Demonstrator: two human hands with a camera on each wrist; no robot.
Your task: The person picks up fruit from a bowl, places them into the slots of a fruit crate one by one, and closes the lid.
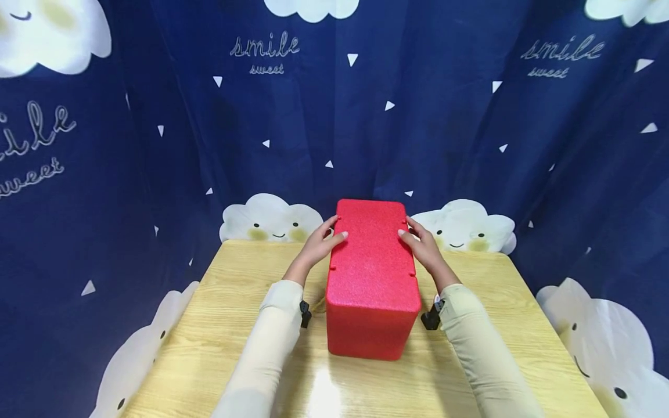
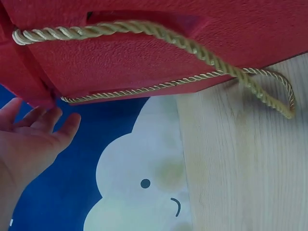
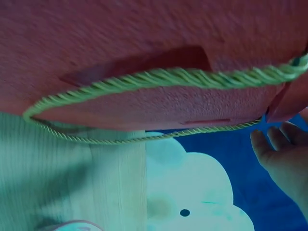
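Observation:
A red box (image 1: 366,334) with a rough foam-like surface stands on the table, capped by a flat red lid (image 1: 372,255) with small notches along its sides. At the lid's left edge, my left hand (image 1: 316,244) holds on with the thumb on top and the fingers at the side. My right hand (image 1: 425,247) grips the opposite edge in the same way. Below the lid's seam, a twisted gold rope (image 2: 192,48) loops along the left side of the box. Another rope (image 3: 144,79) loops along the right side.
The light wooden table (image 1: 230,325) extends around the box. Behind it hangs a dark blue curtain (image 1: 292,110) printed with clouds and triangles. Black wrist devices (image 1: 431,318) sit under the sleeves. A pale round object with a red rim (image 3: 77,226) shows at the right wrist view's bottom edge.

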